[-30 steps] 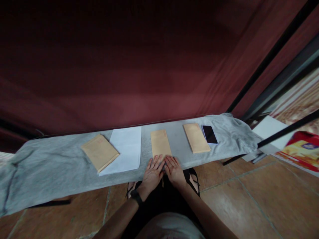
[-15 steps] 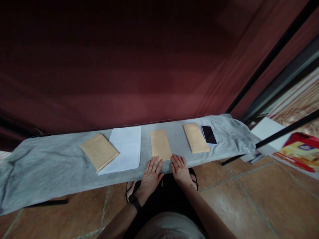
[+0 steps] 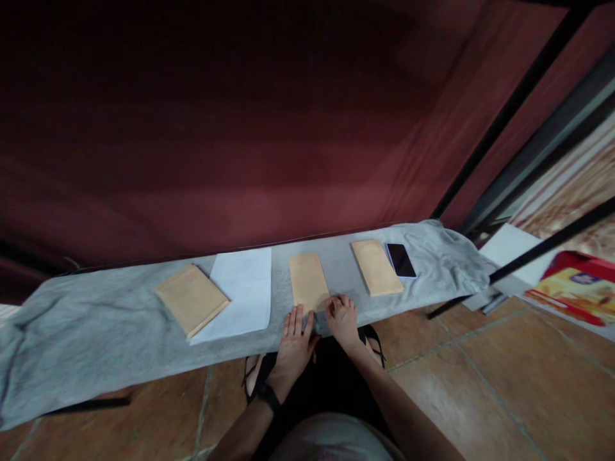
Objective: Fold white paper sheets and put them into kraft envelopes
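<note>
A brown paper envelope (image 3: 308,278) lies flat on the grey cloth, straight in front of me. My left hand (image 3: 294,346) rests palm down with its fingers outstretched over the envelope's near edge. At the near right corner of that envelope, my right hand (image 3: 343,319) has its fingers curled together in a pinch on the paper; the fingertips are partly hidden. To the right lies a stack of brown envelopes (image 3: 377,267). On the left, another stack of brown envelopes (image 3: 192,299) sits at an angle, overlapping white paper sheets (image 3: 247,288).
A dark-screened phone (image 3: 401,260) lies beside the right stack. The grey cloth (image 3: 110,326) covers a long narrow bench against a dark red panel (image 3: 288,160). Black metal bars (image 3: 514,115) and a red and yellow package (image 3: 576,288) are at the right, above a tiled floor.
My right hand has gone from flat, straight fingers to curled ones at the envelope's corner. The left hand has slid slightly toward me and right, remaining flat.
</note>
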{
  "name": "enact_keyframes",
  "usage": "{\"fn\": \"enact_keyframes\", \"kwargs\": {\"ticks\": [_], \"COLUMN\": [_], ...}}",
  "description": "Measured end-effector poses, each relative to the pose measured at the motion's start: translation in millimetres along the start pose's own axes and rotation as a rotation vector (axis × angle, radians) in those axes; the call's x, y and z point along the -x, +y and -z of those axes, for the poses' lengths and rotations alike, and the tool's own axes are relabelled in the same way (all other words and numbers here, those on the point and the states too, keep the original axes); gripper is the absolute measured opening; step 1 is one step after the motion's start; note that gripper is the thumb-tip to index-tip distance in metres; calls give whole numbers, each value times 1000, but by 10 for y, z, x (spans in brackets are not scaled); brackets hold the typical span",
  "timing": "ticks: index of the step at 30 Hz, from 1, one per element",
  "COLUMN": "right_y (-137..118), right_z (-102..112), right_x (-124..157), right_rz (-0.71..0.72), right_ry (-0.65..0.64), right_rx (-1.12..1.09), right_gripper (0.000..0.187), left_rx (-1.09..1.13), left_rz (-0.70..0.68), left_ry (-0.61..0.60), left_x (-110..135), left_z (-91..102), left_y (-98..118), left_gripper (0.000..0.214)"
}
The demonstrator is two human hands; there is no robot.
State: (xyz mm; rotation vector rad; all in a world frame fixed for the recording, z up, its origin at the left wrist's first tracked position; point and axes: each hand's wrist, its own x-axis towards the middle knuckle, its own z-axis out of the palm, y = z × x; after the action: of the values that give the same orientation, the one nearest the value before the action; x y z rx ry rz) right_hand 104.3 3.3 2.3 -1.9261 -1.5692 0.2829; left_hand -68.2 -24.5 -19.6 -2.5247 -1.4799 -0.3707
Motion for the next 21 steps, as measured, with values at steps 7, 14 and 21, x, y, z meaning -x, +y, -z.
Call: {"fn": "enact_keyframes", "kwargs": {"ticks": [7, 14, 21], "right_y": [33, 11, 26], "right_z": [-79, -162, -87], "right_x": [-82, -114, -99], "right_rz": [-162, -316, -421], "right_ry": [-52, -141, -175], "right_rx": [-444, -715, -967], "right_gripper": [17, 15, 40], "left_rx": [28, 228, 923], "left_rz": [24, 58, 508], "left_ry": [1, 29, 197], "left_x": [2, 20, -120], "left_z": [-48, -55, 9], "left_y": [18, -15, -77], "left_gripper": [58, 54, 56]}}
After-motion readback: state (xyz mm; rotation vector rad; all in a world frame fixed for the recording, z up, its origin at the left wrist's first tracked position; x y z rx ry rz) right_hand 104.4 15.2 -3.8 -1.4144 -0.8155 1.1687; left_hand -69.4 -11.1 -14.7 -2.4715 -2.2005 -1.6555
